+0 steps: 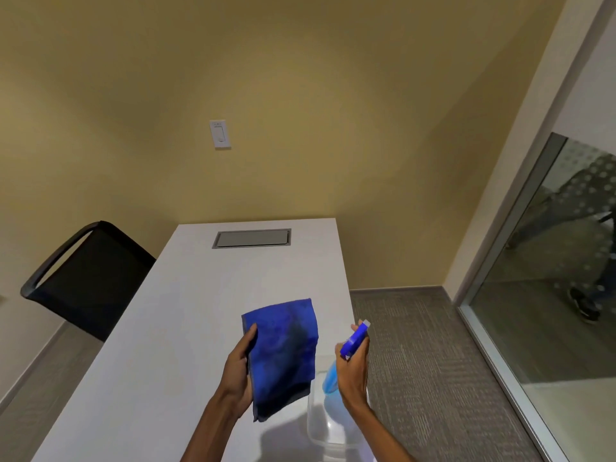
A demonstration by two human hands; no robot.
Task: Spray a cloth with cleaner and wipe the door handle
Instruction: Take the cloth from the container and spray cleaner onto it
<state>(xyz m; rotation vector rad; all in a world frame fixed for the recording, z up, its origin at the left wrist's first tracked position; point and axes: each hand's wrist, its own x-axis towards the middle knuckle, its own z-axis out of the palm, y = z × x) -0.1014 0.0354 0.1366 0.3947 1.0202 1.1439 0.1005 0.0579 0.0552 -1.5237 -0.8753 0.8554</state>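
The left hand [240, 368] grips the blue cloth [283, 356] along its left edge, fingers closed on the fabric, holding it spread and raised above the white table [186, 315]. The right hand [352, 373] is wrapped around the neck of the spray bottle [356, 338], just right of the cloth, nozzle angled up and away. No door handle is discernible.

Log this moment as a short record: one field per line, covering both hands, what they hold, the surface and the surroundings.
left hand: left hand holds the blue cloth up by its left edge
right hand: right hand grips the spray bottle, blue head tilted up
bottle body: pale blue, partly hidden behind the hand
surface: white table with a grey hatch
nearby: black chair, light switch, glass panel
door handle: not in view
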